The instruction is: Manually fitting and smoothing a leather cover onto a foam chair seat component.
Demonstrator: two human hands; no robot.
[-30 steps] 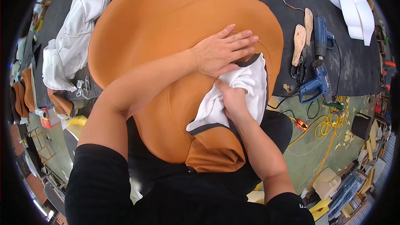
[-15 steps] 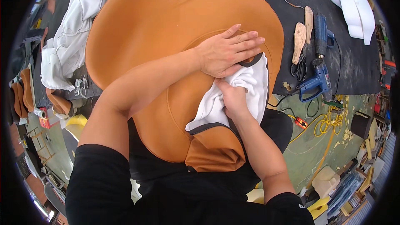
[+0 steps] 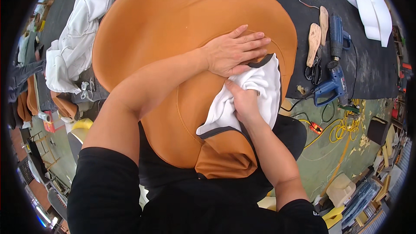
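A large tan-orange leather-like seat shell [image 3: 143, 26] with curved edges and stitched seams lies before me, its near part over my lap. My left hand [image 3: 237, 52] rests flat on it, fingers stretched out and nearly together, holding nothing. Just below, my right hand [image 3: 245, 103] grips a turned-back flap of the cover, its white fabric backing [image 3: 221, 108] bunched beneath the thumb; the other fingers are mostly hidden. Dark trim edges this flap, and an orange fold of the cover [image 3: 227, 156] hangs at the near side.
On the black-covered table [image 3: 368, 73] to the right lie two blue heat guns [image 3: 331, 84], wooden-handled tools [image 3: 314, 43], black scissors [image 3: 313, 73] and white foam strips [image 3: 364, 4]. White fabric [image 3: 82, 34] lies at left. A yellow cable [image 3: 340, 130] coils on the floor.
My left hand has slid slightly back to the left on the cover, showing more dark trim by its fingers. My right hand keeps its grip. The whole view has shifted slightly.
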